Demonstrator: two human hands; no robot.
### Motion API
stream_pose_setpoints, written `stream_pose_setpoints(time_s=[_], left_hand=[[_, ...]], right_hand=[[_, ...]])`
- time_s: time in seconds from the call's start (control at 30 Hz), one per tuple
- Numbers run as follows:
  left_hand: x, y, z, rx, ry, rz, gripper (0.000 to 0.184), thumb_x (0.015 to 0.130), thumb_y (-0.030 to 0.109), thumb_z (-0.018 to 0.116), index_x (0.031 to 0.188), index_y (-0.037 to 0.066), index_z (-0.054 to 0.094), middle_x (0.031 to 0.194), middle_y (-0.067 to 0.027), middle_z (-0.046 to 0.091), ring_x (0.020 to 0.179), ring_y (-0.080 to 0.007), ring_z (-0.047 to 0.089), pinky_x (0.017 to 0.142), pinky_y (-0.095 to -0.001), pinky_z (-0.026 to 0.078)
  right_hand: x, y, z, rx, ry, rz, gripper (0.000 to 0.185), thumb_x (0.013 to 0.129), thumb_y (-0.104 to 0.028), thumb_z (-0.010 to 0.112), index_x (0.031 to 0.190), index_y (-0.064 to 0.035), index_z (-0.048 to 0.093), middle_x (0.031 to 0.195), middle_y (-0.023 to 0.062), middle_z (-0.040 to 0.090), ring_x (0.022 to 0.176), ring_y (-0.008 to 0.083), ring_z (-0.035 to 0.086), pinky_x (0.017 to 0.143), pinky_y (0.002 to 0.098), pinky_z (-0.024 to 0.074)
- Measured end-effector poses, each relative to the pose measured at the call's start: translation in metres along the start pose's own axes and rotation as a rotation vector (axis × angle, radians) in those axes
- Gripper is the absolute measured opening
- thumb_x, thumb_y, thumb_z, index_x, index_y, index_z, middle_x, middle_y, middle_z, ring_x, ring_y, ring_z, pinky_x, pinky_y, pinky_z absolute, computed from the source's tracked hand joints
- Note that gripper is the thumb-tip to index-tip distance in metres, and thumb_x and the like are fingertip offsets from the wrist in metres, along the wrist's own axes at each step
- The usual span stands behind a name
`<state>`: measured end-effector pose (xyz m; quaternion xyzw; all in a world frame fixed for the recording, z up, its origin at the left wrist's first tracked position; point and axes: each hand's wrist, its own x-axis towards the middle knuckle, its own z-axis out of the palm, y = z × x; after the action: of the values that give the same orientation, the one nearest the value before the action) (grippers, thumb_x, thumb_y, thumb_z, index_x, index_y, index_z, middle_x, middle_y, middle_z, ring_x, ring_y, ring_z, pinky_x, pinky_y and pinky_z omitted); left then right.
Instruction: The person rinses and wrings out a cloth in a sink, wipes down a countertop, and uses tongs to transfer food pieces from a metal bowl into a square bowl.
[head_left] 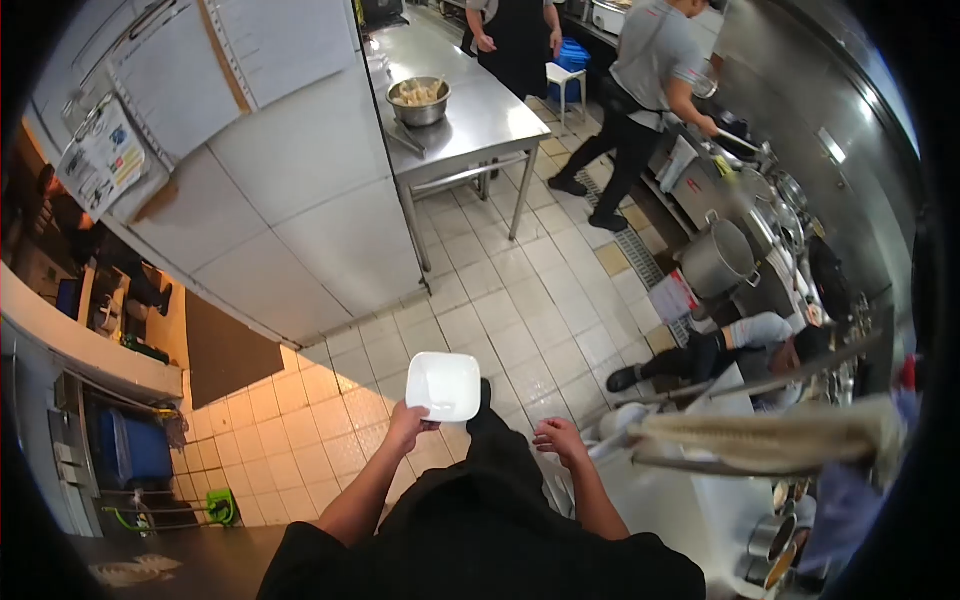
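A white, square plate with rounded corners (444, 387) is held out in front of my body, above the tiled floor. My left hand (408, 428) grips its lower left edge, with the thumb on the rim. To the right of the plate, my right hand (560, 441) hangs in the air with its fingers loosely apart and nothing in them. It is near the edge of a metal surface (650, 497) on my right.
Ahead stands a steel table (475, 100) bearing a metal bowl (420, 103). One person stands behind it, another works at the stove on the right, and a third is low beside a large pot (717, 260). A white wall (300, 220) is at left.
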<state>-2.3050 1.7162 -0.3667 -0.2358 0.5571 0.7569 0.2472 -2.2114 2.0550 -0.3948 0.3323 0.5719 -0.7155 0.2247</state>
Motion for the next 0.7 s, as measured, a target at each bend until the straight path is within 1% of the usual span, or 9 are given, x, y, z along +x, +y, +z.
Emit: stream_pose_setpoints(time_s=[0.1, 0.17, 0.23, 0.3, 0.37, 0.43, 0.5, 0.6, 0.7], left_hand=[[0.031, 0.033, -0.017, 0.002, 0.099, 0.013, 0.037, 0.078, -0.001, 0.049, 0.115, -0.007, 0.050, 0.093, -0.0182, 0.063, 0.071, -0.0283, 0.064, 0.063, -0.0394, 0.057], [0.043, 0.057, -0.025, 0.002, 0.168, 0.013, 0.038, 0.078, -0.001, 0.048, 0.115, -0.007, 0.049, 0.094, -0.0184, 0.062, 0.072, -0.0288, 0.064, 0.063, -0.0396, 0.057], [0.058, 0.086, -0.031, -0.010, 0.243, 0.018, 0.039, 0.077, -0.002, 0.048, 0.116, -0.007, 0.048, 0.095, -0.0184, 0.062, 0.073, -0.0291, 0.065, 0.063, -0.0399, 0.058], [0.072, 0.110, -0.033, -0.022, 0.309, 0.052, 0.041, 0.077, -0.003, 0.047, 0.117, -0.008, 0.047, 0.097, -0.0190, 0.061, 0.074, -0.0313, 0.065, 0.065, -0.0418, 0.058], [0.091, 0.129, -0.030, -0.081, 0.348, 0.093, 0.042, 0.078, -0.003, 0.048, 0.119, -0.008, 0.044, 0.097, -0.0200, 0.060, 0.070, -0.0317, 0.064, 0.064, -0.0413, 0.058], [0.106, 0.157, -0.016, -0.102, 0.363, 0.080, 0.041, 0.078, -0.003, 0.048, 0.118, -0.008, 0.045, 0.097, -0.0196, 0.060, 0.071, -0.0315, 0.065, 0.063, -0.0411, 0.058], [0.126, 0.177, -0.007, -0.138, 0.372, 0.077, 0.040, 0.077, -0.002, 0.049, 0.116, -0.008, 0.047, 0.097, -0.0189, 0.061, 0.072, -0.0318, 0.065, 0.062, -0.0412, 0.059], [0.173, 0.204, 0.007, -0.169, 0.340, 0.103, 0.040, 0.076, -0.003, 0.049, 0.116, -0.009, 0.048, 0.098, -0.0187, 0.061, 0.073, -0.0324, 0.065, 0.062, -0.0413, 0.059], [0.230, 0.229, 0.015, -0.168, 0.305, 0.109, 0.040, 0.075, -0.004, 0.050, 0.114, -0.009, 0.050, 0.097, -0.0182, 0.062, 0.077, -0.0318, 0.066, 0.064, -0.0415, 0.059]], right_hand=[[0.090, -0.066, 0.020, -0.073, -0.041, -0.067, 0.030, 0.086, -0.027, 0.066, 0.102, -0.0025, 0.061, 0.085, 0.0064, 0.064, 0.072, 0.0164, 0.065, 0.061, 0.0275, 0.0513], [0.144, -0.129, 0.044, -0.199, -0.053, -0.154, 0.024, 0.087, -0.025, 0.065, 0.100, -0.0048, 0.062, 0.083, 0.0043, 0.064, 0.074, 0.0138, 0.063, 0.063, 0.0271, 0.0511], [0.203, -0.195, 0.072, -0.311, -0.154, -0.290, 0.025, 0.087, -0.026, 0.065, 0.099, -0.0048, 0.062, 0.083, 0.0035, 0.063, 0.074, 0.0120, 0.061, 0.063, 0.0269, 0.0502], [0.245, -0.267, 0.114, -0.445, -0.148, -0.469, 0.023, 0.086, -0.025, 0.065, 0.096, -0.0041, 0.063, 0.082, 0.0029, 0.063, 0.072, 0.0121, 0.059, 0.062, 0.0277, 0.0487], [0.290, -0.328, 0.155, -0.524, -0.112, -0.707, 0.025, 0.084, -0.026, 0.066, 0.093, -0.0026, 0.063, 0.081, 0.0046, 0.063, 0.071, 0.0139, 0.059, 0.062, 0.0286, 0.0479], [0.315, -0.389, 0.196, -0.600, -0.045, -0.810, 0.031, 0.080, -0.027, 0.068, 0.093, 0.0002, 0.064, 0.083, 0.0086, 0.064, 0.076, 0.0180, 0.060, 0.068, 0.0302, 0.0482], [0.344, -0.440, 0.233, -0.638, -0.081, -0.705, 0.045, 0.079, -0.033, 0.069, 0.103, 0.0052, 0.062, 0.096, 0.0187, 0.065, 0.087, 0.0313, 0.063, 0.078, 0.0371, 0.0488], [0.398, -0.486, 0.279, -0.728, 0.007, -0.932, 0.050, 0.079, -0.034, 0.070, 0.108, 0.0058, 0.061, 0.097, 0.0206, 0.064, 0.087, 0.0351, 0.062, 0.080, 0.0387, 0.0488], [0.467, -0.514, 0.313, -0.697, 0.182, -1.014, 0.052, 0.081, -0.037, 0.069, 0.111, 0.0045, 0.059, 0.098, 0.0182, 0.061, 0.084, 0.0316, 0.062, 0.074, 0.0377, 0.0510]])
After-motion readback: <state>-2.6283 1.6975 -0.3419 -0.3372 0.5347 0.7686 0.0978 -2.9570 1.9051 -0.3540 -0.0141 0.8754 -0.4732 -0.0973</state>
